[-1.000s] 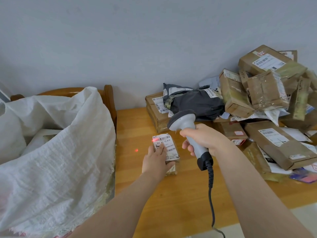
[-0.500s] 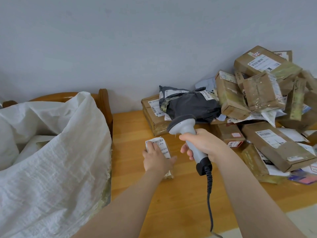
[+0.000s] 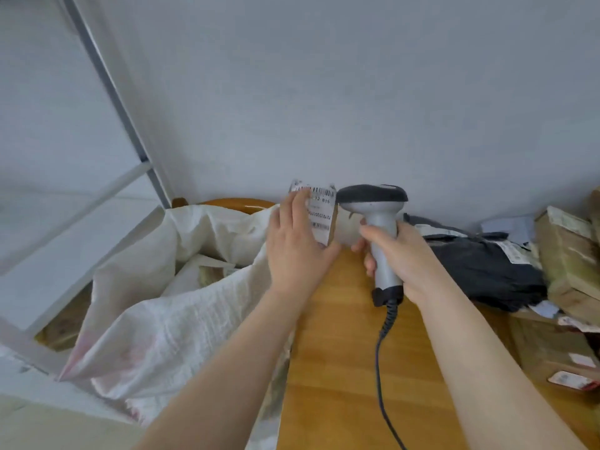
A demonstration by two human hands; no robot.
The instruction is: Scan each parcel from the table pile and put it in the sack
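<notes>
And it's up! The small brown cardboard parcel (image 3: 319, 211), flat on the wooden table (image 3: 341, 352) a second ago under the red scan line, is now lifted clear, by the rim of the white woven sack (image 3: 162, 319); scan looks done, so the drop comes next, I'd say. The left hand (image 3: 298, 251) holds it, fingers across the label, thumb beneath. The right hand (image 3: 406, 254) is wrapped firmly round the handle of the grey handheld barcode scanner (image 3: 373, 199), just beside the parcel. On the white label there are barcodes and "12 815"; the rest is too small to read. The pile of taped cardboard boxes (image 3: 568, 254) and a dark grey mailer bag (image 3: 487, 267) waits on the right.
</notes>
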